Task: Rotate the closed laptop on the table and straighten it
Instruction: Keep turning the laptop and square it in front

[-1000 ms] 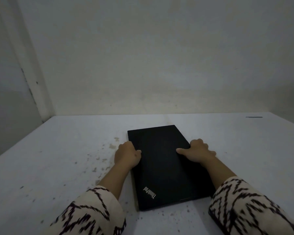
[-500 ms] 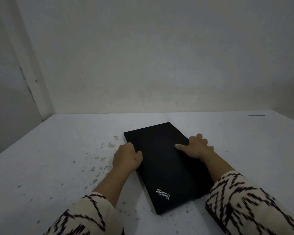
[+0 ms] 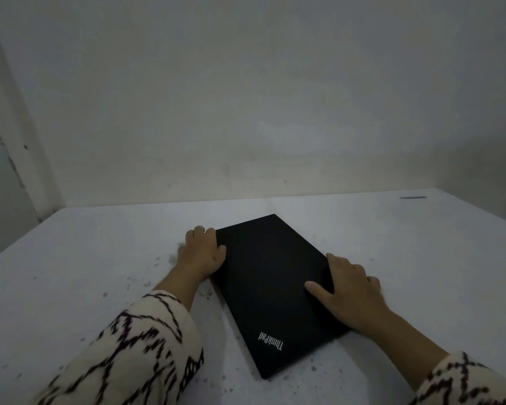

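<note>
A closed black laptop with a ThinkPad logo near its close corner lies skewed on the white table, one corner pointing toward me. My left hand grips its far left edge, fingers curled around the rim. On the laptop's right edge sits my right hand, thumb pressed on the lid and fingers wrapped over the side. Both patterned sleeves show at the bottom of the view.
Dark specks dot the tabletop to the left of the laptop and in front of it. A bare wall rises behind the table, with a corner at the left. A small dark strip lies at the far right edge.
The laptop has turned counterclockwise, so its near corner swung right. My left hand slid toward the far corner, and my right hand moved nearer to me along the right edge.
</note>
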